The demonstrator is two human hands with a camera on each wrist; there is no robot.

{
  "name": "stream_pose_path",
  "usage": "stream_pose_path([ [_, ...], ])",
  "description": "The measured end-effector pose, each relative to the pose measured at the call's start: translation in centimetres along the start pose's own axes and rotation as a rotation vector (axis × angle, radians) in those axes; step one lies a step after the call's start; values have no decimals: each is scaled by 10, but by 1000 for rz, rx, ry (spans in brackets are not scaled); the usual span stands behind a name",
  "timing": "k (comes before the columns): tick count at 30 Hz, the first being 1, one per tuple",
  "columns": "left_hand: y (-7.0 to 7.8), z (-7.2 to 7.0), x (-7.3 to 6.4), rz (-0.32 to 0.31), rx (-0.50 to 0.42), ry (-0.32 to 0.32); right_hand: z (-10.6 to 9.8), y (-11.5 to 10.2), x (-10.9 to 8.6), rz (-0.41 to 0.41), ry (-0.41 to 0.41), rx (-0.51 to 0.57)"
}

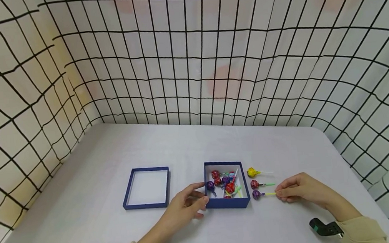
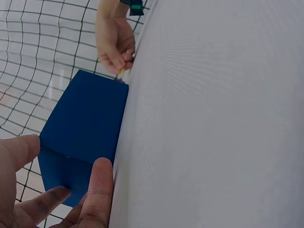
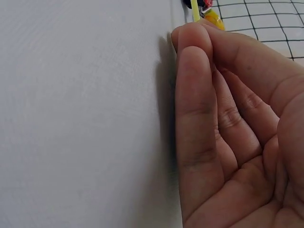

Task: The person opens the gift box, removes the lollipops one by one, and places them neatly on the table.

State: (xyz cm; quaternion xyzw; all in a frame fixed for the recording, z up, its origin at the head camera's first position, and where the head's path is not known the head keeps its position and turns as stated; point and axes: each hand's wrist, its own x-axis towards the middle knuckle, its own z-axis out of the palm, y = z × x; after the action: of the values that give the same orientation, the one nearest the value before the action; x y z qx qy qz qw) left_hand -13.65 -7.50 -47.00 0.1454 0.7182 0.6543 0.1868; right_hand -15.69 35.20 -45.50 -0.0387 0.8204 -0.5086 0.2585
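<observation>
My right hand (image 1: 299,188) pinches the yellow-green stick of a purple lollipop (image 1: 256,195) between thumb and fingers, beside the box's right side. Above it lie a red lollipop (image 1: 255,184) with a green stick and a yellow lollipop (image 1: 252,172) with a white stick, in a column. My left hand (image 1: 186,203) rests its fingertips against the left wall of the blue box (image 1: 230,203), fingers spread in the left wrist view. Inside the box are several wrapped lollipops, among them a red one (image 1: 230,188) and a purple one (image 1: 210,185).
A blue-rimmed lid (image 1: 146,206) with a white inside lies to the left of the box on the white table (image 1: 86,231). Walls with a black grid (image 1: 189,56) stand behind the table and at both sides.
</observation>
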Motion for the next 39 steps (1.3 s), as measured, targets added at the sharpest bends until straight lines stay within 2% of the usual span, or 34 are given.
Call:
stream_pose_path([
  [7,0,1,0,4,-1,3,0,-2,0,-3,3,-3],
  [17,3,2,-1,-2,0,6,-3,-2,-2,40,12,2],
  [39,3,2,-1,1,1,5,-6,-2,-2,25,-11,27],
])
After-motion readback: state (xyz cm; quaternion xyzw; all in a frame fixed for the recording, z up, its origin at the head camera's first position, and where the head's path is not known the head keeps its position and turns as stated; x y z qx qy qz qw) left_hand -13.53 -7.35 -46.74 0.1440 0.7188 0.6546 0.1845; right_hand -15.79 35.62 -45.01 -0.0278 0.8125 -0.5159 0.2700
